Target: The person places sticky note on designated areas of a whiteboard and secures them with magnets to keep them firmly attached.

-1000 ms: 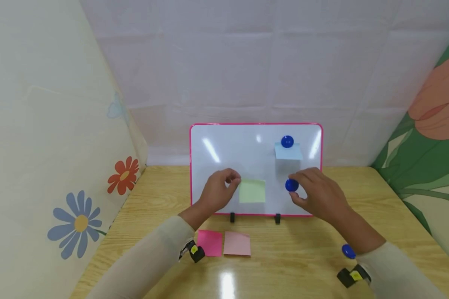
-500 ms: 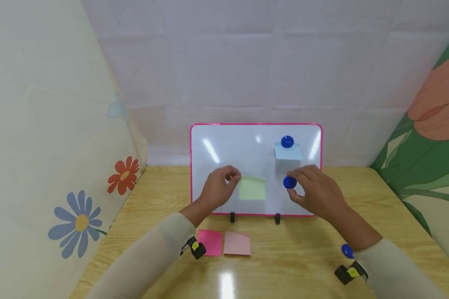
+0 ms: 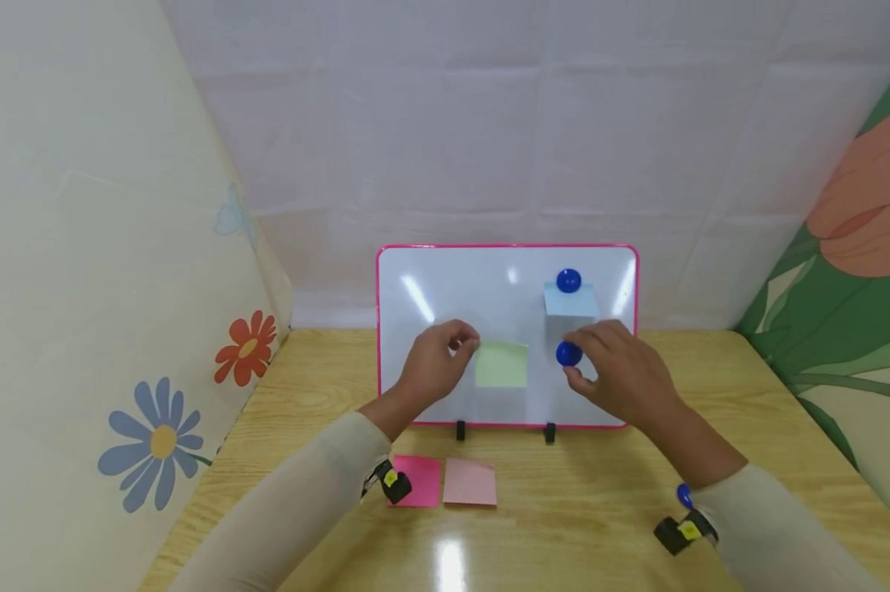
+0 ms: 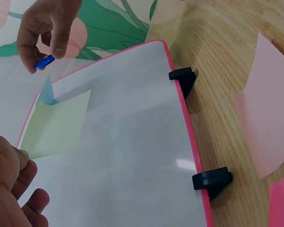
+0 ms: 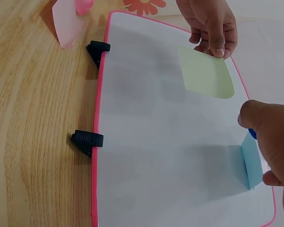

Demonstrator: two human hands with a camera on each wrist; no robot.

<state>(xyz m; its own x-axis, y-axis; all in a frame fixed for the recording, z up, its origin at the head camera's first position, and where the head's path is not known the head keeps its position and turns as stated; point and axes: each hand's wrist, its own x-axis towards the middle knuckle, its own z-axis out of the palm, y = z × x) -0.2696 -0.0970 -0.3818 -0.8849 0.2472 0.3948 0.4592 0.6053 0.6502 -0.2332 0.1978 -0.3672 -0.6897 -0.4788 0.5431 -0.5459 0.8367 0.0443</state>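
Observation:
My left hand (image 3: 439, 362) pinches a pale green sticky note (image 3: 501, 366) by its upper left corner, holding it in front of the whiteboard (image 3: 445, 284). In the left wrist view the green note (image 4: 57, 125) stands off the board's surface. My right hand (image 3: 623, 370) holds a round blue magnet (image 3: 568, 353) between thumb and fingers, to the right of the note and apart from it. Above that hand, a light blue sticky note (image 3: 569, 302) hangs on the board under another blue magnet (image 3: 568, 280). The right wrist view mostly hides the held magnet behind the fingers.
On the wooden table (image 3: 563, 526) before the board lie a bright pink sticky note (image 3: 423, 481) and a pale pink one (image 3: 470, 482). A further blue magnet (image 3: 684, 495) lies partly hidden by the right wrist. Black feet (image 3: 550, 432) support the pink-framed board.
Both hands have risen slightly, the left with the green note and the right with the blue magnet. The right hand has also shifted a little left, closer to the note.

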